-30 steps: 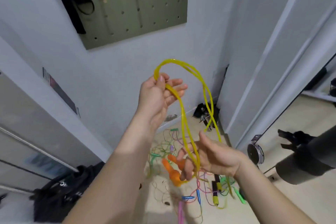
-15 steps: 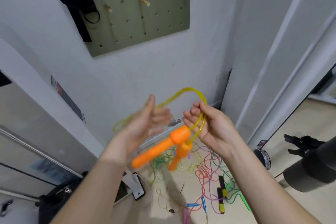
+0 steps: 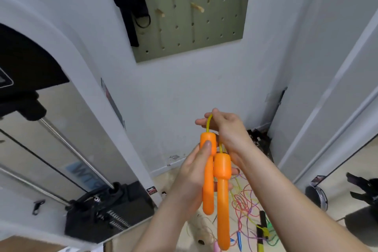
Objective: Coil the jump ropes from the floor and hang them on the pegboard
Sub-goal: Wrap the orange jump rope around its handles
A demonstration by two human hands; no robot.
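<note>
Two orange handles of a yellow jump rope hang side by side in front of me, pointing down. My left hand grips them from the left, thumb on the upper handle. My right hand is closed around the bunched yellow cord just above the handles; most of the cord is hidden in the fist. The green pegboard with wooden pegs hangs on the wall above. Several more jump ropes lie tangled on the floor below.
A black strap or bag hangs at the pegboard's left edge. A black bag sits on the floor at the left, beside a mirrored panel. A white door frame stands at the right. A black clutter pile lies in the corner.
The big yellow loop has been gathered into my right fist. Both handles swung down and now hang together in my left hand. The view tilted up toward the pegboard.
</note>
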